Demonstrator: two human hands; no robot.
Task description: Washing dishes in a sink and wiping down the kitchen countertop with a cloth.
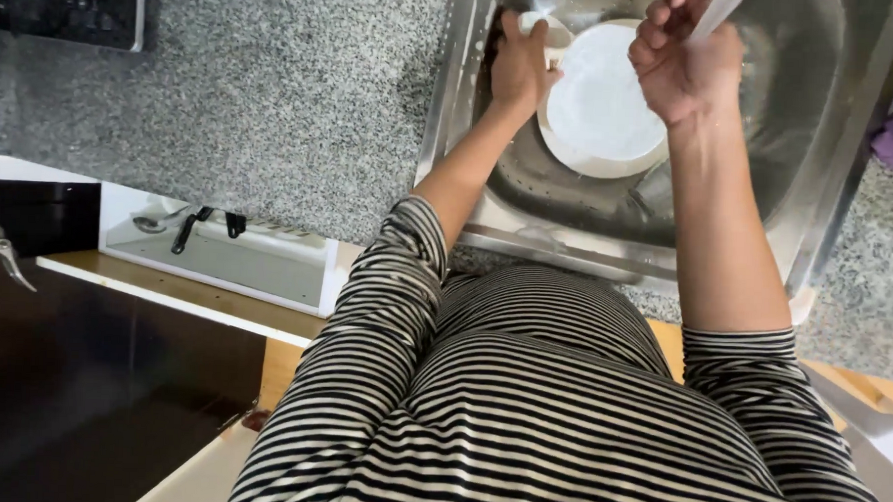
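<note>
Hands at a steel sink, a white plate between them.

Speckled worktop [274, 97] surrounds the sink [817, 125]; inside its basin the white plate [600, 98] lies near the left wall. Left hand [520, 66] is closed on a small white thing at the plate's left rim; what it is cannot be told. Right hand [682, 66] grips a pale slanted handle [717, 15] above the plate's right edge. An open drawer [229, 258] sits below-left of the sink.
</note>
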